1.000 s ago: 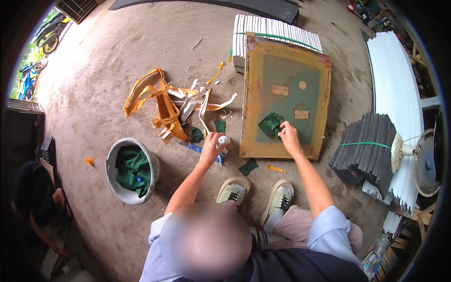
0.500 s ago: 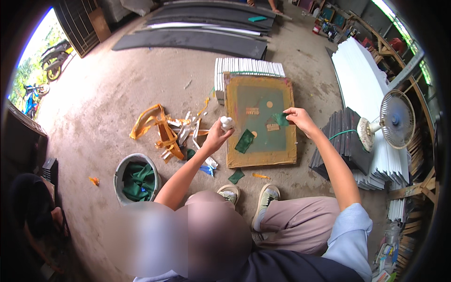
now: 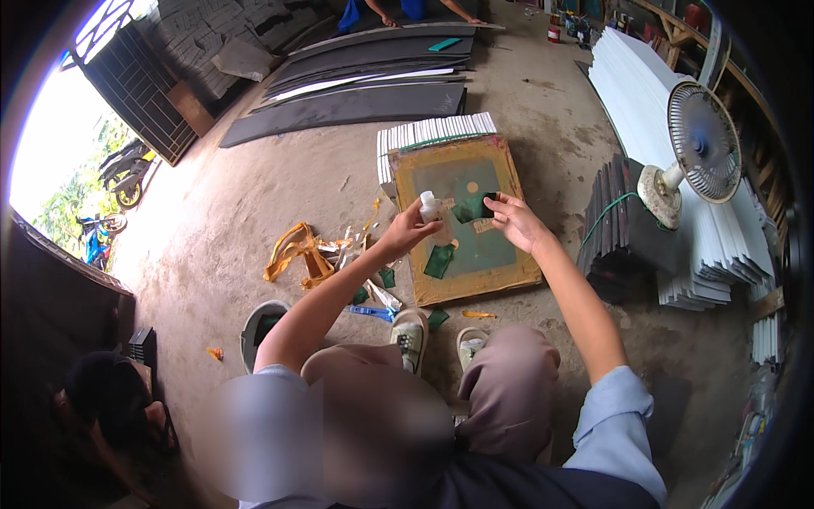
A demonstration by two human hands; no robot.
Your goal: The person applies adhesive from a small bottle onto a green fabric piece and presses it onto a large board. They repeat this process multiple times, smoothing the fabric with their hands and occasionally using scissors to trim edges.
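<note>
Left hand (image 3: 405,232) grips bottle (image 3: 430,208): likely light, smooth; hold mid-body. Right hand (image 3: 519,224) pinches green cloth (image 3: 471,209) by its edge: probably soft, limp; take a corner.

— Care to start from the fan (image 3: 699,140)?
— Sure. Can see a dark stack (image 3: 612,233) just left of the fan, crossed by a green strap (image 3: 610,214), and long white sheets (image 3: 629,76) piled behind the fan.
— And deeper in, left of the fan?
— Can make out a red can (image 3: 554,32), then, well farther left of the fan, long dark sheets (image 3: 339,116) with a flat teal piece (image 3: 445,44) on top.
— Any people about?
— Can spot a person in blue (image 3: 413,8) back and left of the fan, plus a dark-clothed person (image 3: 108,388) far left of the fan, nearer, in shadow.
— Farthest left of the fan?
— Would list a dark barred gate (image 3: 127,92), a black-and-yellow motorbike (image 3: 129,174) and a blue motorbike (image 3: 97,239).
</note>
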